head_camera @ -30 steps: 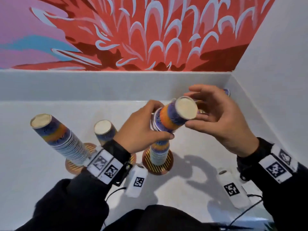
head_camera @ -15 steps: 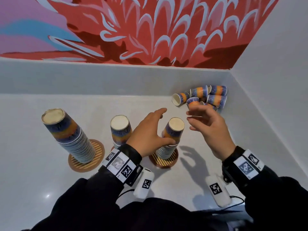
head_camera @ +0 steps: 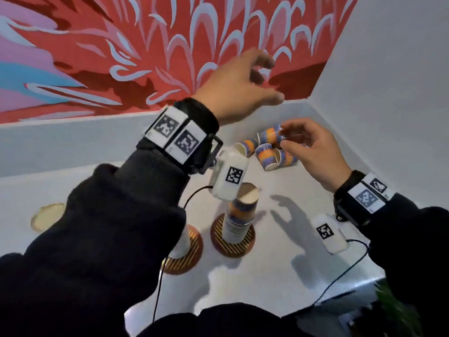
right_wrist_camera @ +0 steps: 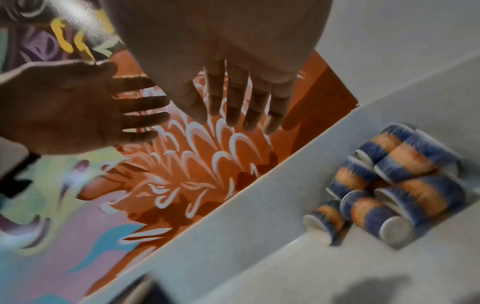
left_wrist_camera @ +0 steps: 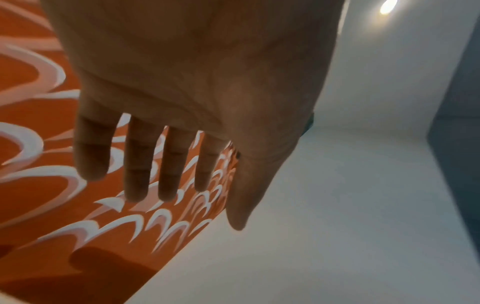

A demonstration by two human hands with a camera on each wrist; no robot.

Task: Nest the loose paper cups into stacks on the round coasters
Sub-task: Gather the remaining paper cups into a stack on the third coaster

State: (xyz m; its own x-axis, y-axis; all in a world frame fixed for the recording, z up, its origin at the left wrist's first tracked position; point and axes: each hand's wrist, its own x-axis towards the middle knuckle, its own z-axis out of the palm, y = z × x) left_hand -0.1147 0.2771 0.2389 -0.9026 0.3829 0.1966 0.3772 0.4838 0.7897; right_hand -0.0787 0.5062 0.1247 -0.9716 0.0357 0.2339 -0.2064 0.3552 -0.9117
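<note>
Two hands: both raised above the white counter [head_camera: 279, 271], neither holding anything.
Left hand [head_camera: 239, 90]: upper centre of the head view, in front of the mural; fingers [left_wrist_camera: 137, 164] straight and spread, palm bare.
Right hand [head_camera: 313, 148]: right of centre, just over the cup pile; fingers [right_wrist_camera: 233, 102] extended and loose in the wrist view, gripping nothing.
Loose paper cups [head_camera: 267, 148]: blue-and-orange, lying on their sides in a heap in the counter's far right corner, against the back ledge.
Centre stack [head_camera: 239, 212]: nested cups, bases up, standing on a striped round coaster [head_camera: 218, 242] at middle frame.
Second coaster [head_camera: 192, 254]: lower left of the first; its stack largely hidden by the left sleeve [head_camera: 102, 227].
Third stack top [head_camera: 47, 215]: only a pale disc shows at the left edge, behind the same sleeve.
Obstructions: left forearm and wrist tag block [head_camera: 229, 177] cover much of the left counter.
Mural [head_camera: 121, 45]: red petals, upper frame.
White side wall [head_camera: 393, 93]: right.
</note>
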